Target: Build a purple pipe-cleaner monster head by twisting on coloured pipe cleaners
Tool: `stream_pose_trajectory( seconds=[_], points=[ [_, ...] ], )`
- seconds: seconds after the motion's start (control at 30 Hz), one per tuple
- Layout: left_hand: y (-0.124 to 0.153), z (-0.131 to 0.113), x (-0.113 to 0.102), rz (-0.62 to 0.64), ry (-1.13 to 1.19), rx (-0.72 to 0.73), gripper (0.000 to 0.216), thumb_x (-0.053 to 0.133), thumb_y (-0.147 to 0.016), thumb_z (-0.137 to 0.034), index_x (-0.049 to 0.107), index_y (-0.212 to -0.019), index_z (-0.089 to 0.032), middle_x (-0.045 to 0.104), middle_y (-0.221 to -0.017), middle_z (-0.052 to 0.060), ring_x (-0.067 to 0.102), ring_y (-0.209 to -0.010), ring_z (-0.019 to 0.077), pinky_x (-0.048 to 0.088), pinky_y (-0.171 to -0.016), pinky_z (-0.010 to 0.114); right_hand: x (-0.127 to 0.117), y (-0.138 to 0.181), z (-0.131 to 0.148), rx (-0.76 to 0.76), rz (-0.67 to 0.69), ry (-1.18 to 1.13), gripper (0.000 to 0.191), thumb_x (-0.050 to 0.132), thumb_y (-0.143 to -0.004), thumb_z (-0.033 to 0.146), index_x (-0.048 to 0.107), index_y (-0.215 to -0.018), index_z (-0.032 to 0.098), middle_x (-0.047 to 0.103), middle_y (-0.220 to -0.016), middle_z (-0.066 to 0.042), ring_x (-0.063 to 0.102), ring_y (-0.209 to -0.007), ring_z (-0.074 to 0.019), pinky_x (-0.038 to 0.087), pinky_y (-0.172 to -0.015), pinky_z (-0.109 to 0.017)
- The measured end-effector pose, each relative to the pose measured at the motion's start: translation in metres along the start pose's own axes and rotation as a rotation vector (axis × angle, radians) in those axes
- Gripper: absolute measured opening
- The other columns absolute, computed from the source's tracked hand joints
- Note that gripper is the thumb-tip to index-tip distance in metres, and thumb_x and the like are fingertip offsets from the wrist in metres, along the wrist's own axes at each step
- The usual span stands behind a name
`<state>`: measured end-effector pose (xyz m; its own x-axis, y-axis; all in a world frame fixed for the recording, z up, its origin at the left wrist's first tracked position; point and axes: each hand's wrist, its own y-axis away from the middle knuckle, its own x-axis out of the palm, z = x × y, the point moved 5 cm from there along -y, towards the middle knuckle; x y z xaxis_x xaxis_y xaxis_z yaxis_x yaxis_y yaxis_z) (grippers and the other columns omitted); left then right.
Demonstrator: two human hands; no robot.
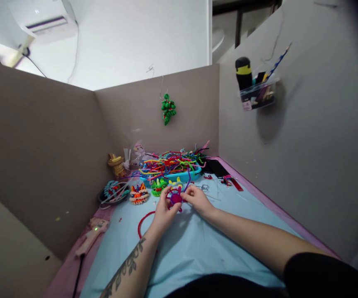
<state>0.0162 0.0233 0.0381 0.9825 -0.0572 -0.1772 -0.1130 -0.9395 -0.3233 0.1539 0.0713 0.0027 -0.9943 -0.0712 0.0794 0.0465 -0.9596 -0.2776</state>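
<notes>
My left hand point(163, 213) and my right hand point(197, 198) meet over the light blue mat point(204, 244), both closed on a small purple and pink pipe-cleaner figure point(175, 198). A purple pipe cleaner runs up from the figure toward the tray. A curved red pipe cleaner point(144, 221) lies on the mat just left of my left wrist. Behind the figure stand a green pipe-cleaner figure point(158, 187) and an orange one point(139, 194).
A blue tray point(185, 176) heaped with coloured pipe cleaners sits at the back. A glue gun point(92, 236) lies at the left edge, a dark bowl point(113, 193) beside the orange figure. Brown partition walls enclose the desk; a green ornament point(168, 108) and a tool holder point(258, 93) hang on them.
</notes>
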Motion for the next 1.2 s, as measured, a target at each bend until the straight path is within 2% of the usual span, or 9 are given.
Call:
stream_pose_trajectory(
  seconds=[0.23,0.4,0.53,0.97,1.2],
  points=[
    [-0.001,0.005,0.002,0.005,0.052,-0.035,0.063,0.066,-0.069,-0.028,0.036,-0.123,-0.015,0.045,-0.053,-0.008,0.047,-0.049,0.0106,0.038,-0.05,0.022,0.003,0.006,0.01,-0.056,0.02,0.053,0.019,0.063,-0.069,0.035,0.058,-0.067,0.017,0.057,-0.06,0.001,0.053,-0.057,-0.0137,0.04,-0.058,-0.026],
    [-0.003,0.008,0.002,-0.013,0.143,-0.06,0.067,0.067,-0.068,-0.029,0.033,-0.124,-0.015,0.046,-0.055,-0.009,0.045,-0.047,0.008,0.035,-0.048,0.02,0.004,0.012,0.022,-0.176,0.026,0.234,0.022,0.056,-0.076,0.035,0.067,-0.07,0.016,0.067,-0.07,-0.004,0.06,-0.07,-0.0185,0.045,-0.068,-0.03],
    [-0.003,0.007,0.0,-0.039,0.172,-0.062,0.066,0.067,-0.069,-0.031,0.034,-0.123,-0.015,0.047,-0.056,-0.008,0.046,-0.047,0.0076,0.035,-0.048,0.02,0.005,0.016,0.026,-0.218,0.042,0.321,0.019,0.059,-0.075,0.034,0.07,-0.077,0.018,0.07,-0.078,-0.005,0.062,-0.078,-0.0211,0.046,-0.076,-0.033],
    [-0.003,0.004,0.0,-0.001,0.027,0.017,0.058,0.062,-0.073,-0.025,0.035,-0.123,-0.012,0.053,-0.062,-0.004,0.053,-0.057,0.0109,0.042,-0.055,0.023,0.011,0.013,0.021,-0.274,0.14,0.434,0.021,0.051,-0.08,0.025,0.056,-0.061,0.018,0.056,-0.068,-0.001,0.052,-0.074,-0.0158,0.04,-0.072,-0.027],
    [-0.003,0.006,-0.001,-0.021,-0.077,0.076,0.054,0.061,-0.073,-0.023,0.038,-0.121,-0.015,0.054,-0.065,-0.003,0.056,-0.06,0.0127,0.043,-0.056,0.024,0.014,0.009,0.016,-0.288,0.223,0.484,0.025,0.047,-0.079,0.021,0.046,-0.054,0.018,0.049,-0.063,0.001,0.048,-0.069,-0.0145,0.037,-0.067,-0.026]
  ],
)
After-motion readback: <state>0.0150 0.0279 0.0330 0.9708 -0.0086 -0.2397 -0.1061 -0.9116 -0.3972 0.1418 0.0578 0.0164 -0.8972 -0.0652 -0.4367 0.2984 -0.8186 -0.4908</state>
